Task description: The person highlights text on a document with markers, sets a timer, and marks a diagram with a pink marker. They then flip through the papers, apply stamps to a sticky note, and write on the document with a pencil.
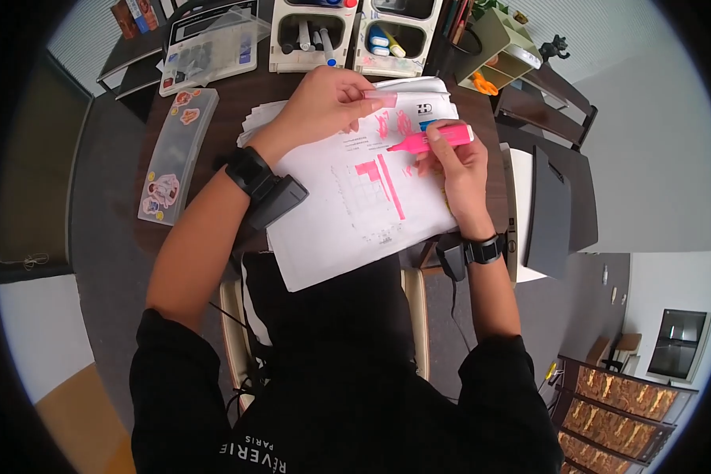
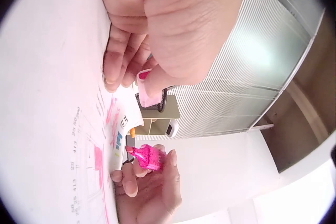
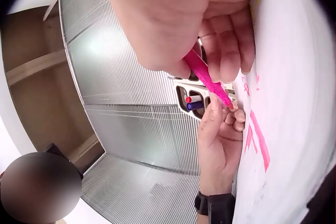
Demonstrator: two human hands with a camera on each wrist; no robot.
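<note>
My right hand (image 1: 460, 174) grips a pink highlighter (image 1: 419, 141) between thumb and fingers, its bare tip pointing left above the paper. In the left wrist view the highlighter's chisel tip (image 2: 129, 150) shows uncapped. A pale pink highlighter cap (image 1: 385, 99) is pinched by my left hand (image 1: 324, 101), whose lower fingers lie at the sheet near its upper edge. Beneath both hands spreads a stack of white paper (image 1: 316, 229), printed with a faint chart and marked with pink strokes (image 1: 390, 187) and scribbles (image 1: 403, 122). The right wrist view shows the highlighter (image 3: 207, 77) slanting toward the left hand.
A clear sticker-covered case (image 1: 183, 150) lies at the left of the dark desk (image 1: 233, 110). Behind the paper stand white organizers (image 1: 312, 12) holding markers, a black pen holder (image 1: 458, 47) and a green shelf box (image 1: 502, 39) with orange scissors (image 1: 483, 84). A transparent-lidded box (image 1: 213, 51) is back left.
</note>
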